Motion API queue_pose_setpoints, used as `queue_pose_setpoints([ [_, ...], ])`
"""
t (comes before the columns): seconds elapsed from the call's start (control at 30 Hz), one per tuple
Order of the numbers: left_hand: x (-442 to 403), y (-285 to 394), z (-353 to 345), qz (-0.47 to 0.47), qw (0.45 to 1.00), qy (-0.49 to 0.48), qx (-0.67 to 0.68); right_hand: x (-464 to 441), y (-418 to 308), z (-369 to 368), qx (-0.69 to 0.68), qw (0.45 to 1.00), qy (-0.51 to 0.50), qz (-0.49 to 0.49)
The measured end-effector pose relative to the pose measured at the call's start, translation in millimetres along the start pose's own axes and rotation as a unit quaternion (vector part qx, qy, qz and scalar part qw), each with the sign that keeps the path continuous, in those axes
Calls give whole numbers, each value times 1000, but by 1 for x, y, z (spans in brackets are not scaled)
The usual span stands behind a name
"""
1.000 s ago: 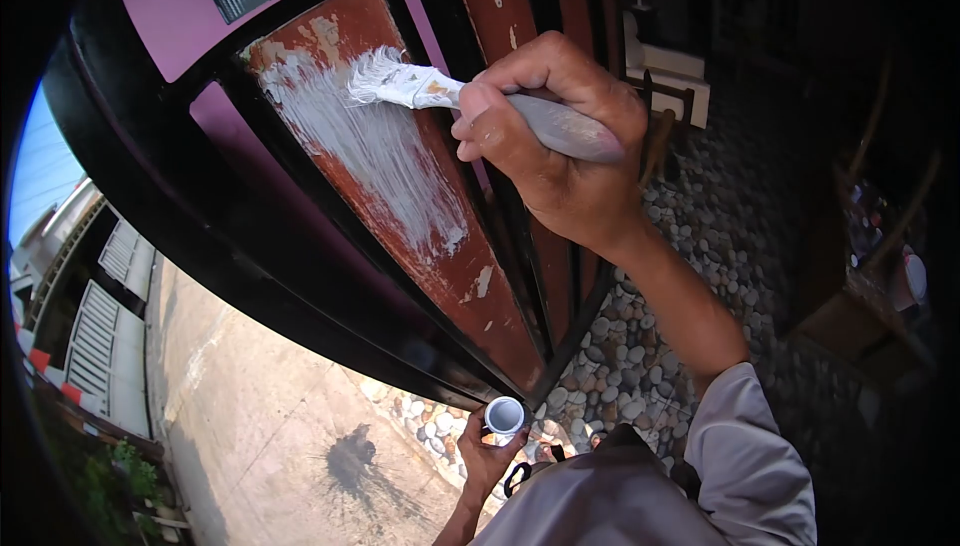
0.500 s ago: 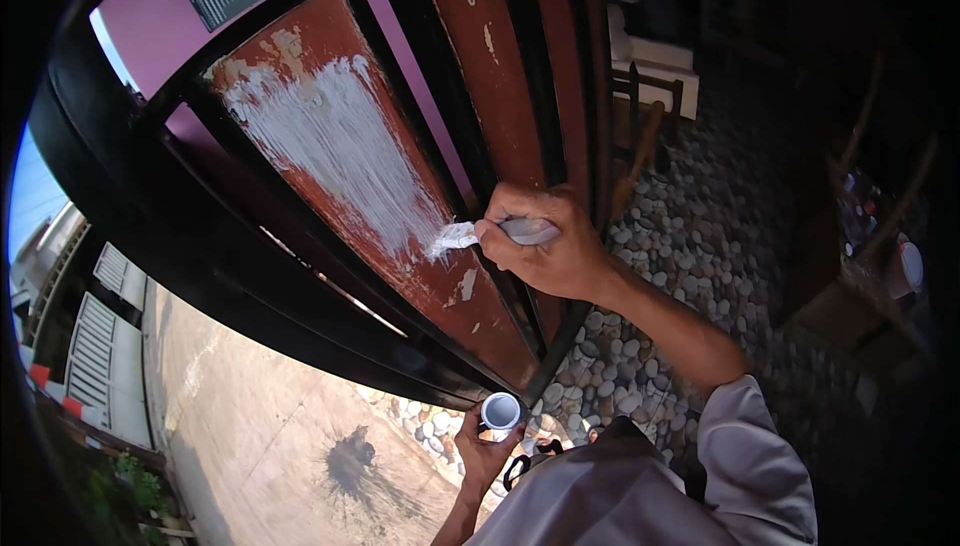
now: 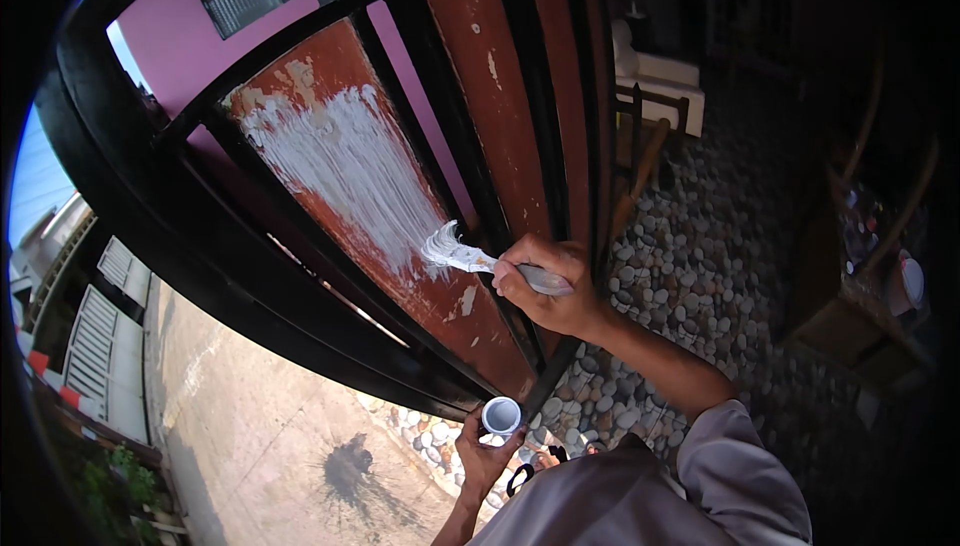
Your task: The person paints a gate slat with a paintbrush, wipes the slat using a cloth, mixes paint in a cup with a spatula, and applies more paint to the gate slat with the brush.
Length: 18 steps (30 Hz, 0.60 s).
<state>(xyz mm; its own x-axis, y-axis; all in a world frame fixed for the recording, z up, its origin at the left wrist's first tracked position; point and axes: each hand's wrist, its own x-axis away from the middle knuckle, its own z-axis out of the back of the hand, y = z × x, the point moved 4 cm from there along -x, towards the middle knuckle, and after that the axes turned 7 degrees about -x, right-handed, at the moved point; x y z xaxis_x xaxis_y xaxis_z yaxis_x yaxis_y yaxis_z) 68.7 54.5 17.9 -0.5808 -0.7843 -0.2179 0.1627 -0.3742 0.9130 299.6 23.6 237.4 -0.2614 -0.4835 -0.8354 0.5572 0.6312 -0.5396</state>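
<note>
A paintbrush [image 3: 543, 279] is in my right hand [image 3: 553, 286], its fingers wrapped round the handle. Its white, bent bristles touch the lower right part of a streaky white patch [image 3: 345, 161] on a reddish-brown panel [image 3: 480, 331]. Bare brown and flaked spots show above and below the patch. Black bars [image 3: 440, 86] frame the panel. Low down, near the panel's bottom end, my left hand [image 3: 484, 458] holds a small cup [image 3: 501, 416] upright with its open top facing me. The inside of the cup looks pale grey-white.
Pebbled ground [image 3: 690, 236] lies to the right, with a wooden chair [image 3: 640, 151] behind the panels. At the far right a dark wooden table [image 3: 850, 326] bears a white tub [image 3: 905, 284]. Concrete paving [image 3: 250, 396] with a dark stain spreads at the lower left.
From the upper part of the panel, my right hand has swept the brush down and right, leaving the white patch fuller. The left hand and cup have barely moved. The view has shifted slightly.
</note>
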Motion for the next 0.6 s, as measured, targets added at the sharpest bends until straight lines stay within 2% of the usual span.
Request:
queue_pose_setpoints([
  [0.03, 2, -3, -1, 0, 1000, 0, -6, 12, 1, 2, -1, 1000, -2, 0],
  [0.1, 4, -8, -3, 1, 1000, -2, -14, 26, 8, 0, 21, 993, -57, -102],
  [0.13, 5, -10, -4, -3, 1000, 2, -12, 25, 9, 0, 20, 993, -54, -103],
  [0.3, 4, -1, -9, -6, 1000, 5, -29, -37, -22, -8, -48, 998, -12, -48],
  [0.33, 4, -1, -10, -4, 1000, 6, -28, -53, -30, -9, -18, 999, 9, 30],
  [0.4, 6, -2, -12, -14, 1000, 15, -11, -75, -55, -8, -13, 998, 21, 59],
  [0.47, 6, 4, -9, -8, 1000, 18, -2, -82, -71, -7, -58, 977, 76, 190],
  [0.6, 12, 1, -7, 14, 999, 38, 15, -37, -50, -24, -17, 986, 40, 160],
])
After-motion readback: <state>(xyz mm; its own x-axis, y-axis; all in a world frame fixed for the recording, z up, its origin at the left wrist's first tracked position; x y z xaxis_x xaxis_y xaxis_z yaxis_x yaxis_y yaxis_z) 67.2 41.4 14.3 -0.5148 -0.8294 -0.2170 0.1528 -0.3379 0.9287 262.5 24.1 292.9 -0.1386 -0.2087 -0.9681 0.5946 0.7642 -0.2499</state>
